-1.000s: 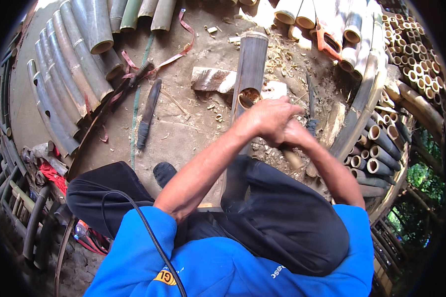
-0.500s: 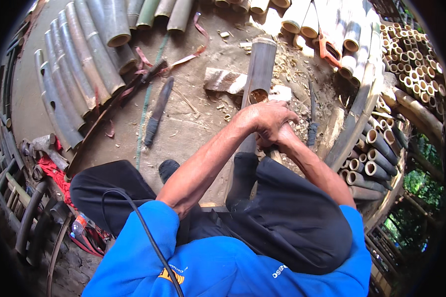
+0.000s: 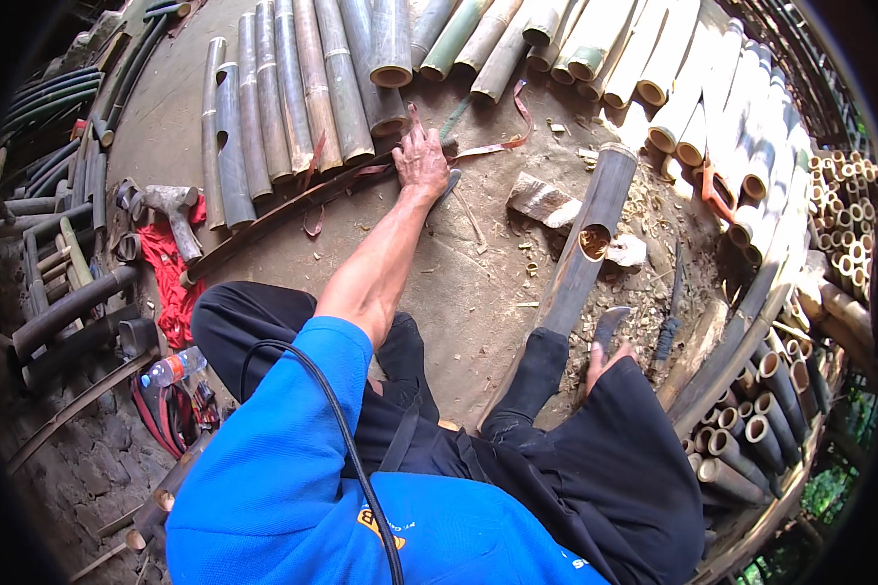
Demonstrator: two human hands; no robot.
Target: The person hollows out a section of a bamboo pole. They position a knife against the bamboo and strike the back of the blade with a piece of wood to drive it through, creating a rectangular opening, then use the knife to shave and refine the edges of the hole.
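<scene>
A dark bamboo tube [image 3: 568, 278] with an oval hole cut in its side slants away from me, my dark-covered foot against its near part. My left hand [image 3: 421, 161] is stretched out to the far left, fingers extended, over the far end of a long dark strip [image 3: 263, 229]. Under that wrist shows the tip of a dark blade [image 3: 448, 183]; the hand and forearm hide the rest. My right hand [image 3: 607, 367], low beside the tube and partly hidden by my knee, is closed at the base of a knife [image 3: 611, 326] with a short curved blade.
Bamboo tubes [image 3: 337, 93] lie in a row across the back. A pale block [image 3: 546, 202] props the tube among shavings. Another dark-handled knife [image 3: 669, 327] lies right of it, near stacked cut bamboo [image 3: 737, 448]. At left are a mallet-like wooden piece [image 3: 174, 214], red cloth [image 3: 171, 283] and a bottle [image 3: 173, 368].
My left hand has left the tube and reached far left. My right hand has drawn back beside my knee, with the knife blade now visible. The view has turned left.
</scene>
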